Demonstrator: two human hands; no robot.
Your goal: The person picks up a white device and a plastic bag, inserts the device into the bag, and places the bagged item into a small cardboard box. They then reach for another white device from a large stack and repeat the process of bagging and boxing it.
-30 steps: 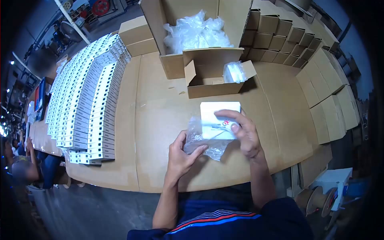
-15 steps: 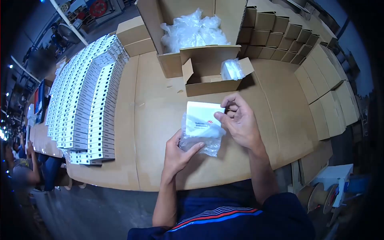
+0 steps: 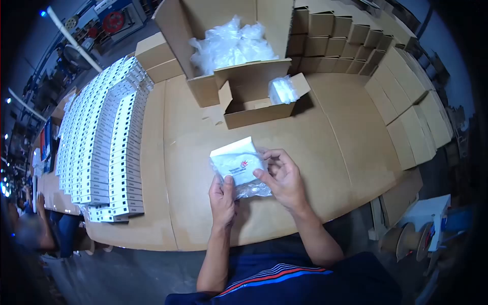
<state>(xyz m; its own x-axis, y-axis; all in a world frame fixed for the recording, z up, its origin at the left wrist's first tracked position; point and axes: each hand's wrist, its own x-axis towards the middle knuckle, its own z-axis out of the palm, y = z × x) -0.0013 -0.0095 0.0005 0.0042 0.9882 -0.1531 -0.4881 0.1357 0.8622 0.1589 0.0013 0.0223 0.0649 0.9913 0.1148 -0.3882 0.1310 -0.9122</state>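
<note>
A flat white box with a small red mark and dark print sits mostly inside a clear plastic bag, its upper edge showing at the bag's mouth. My left hand grips the lower left of box and bag, thumb on the front. On the right side, my right hand pinches the bag and the box's edge between thumb and fingers. Just beyond the hands stands an open cardboard carton with several bagged white boxes at its right end.
Stacked white boxes line the table's left side. A large carton of clear plastic bags stands at the back. Brown cartons are piled along the right and back right. A person is at the far left.
The white box has gone deeper into the bag and tilted. Both hands have moved closer together, my right hand shifting left and down. The view has shifted slightly.
</note>
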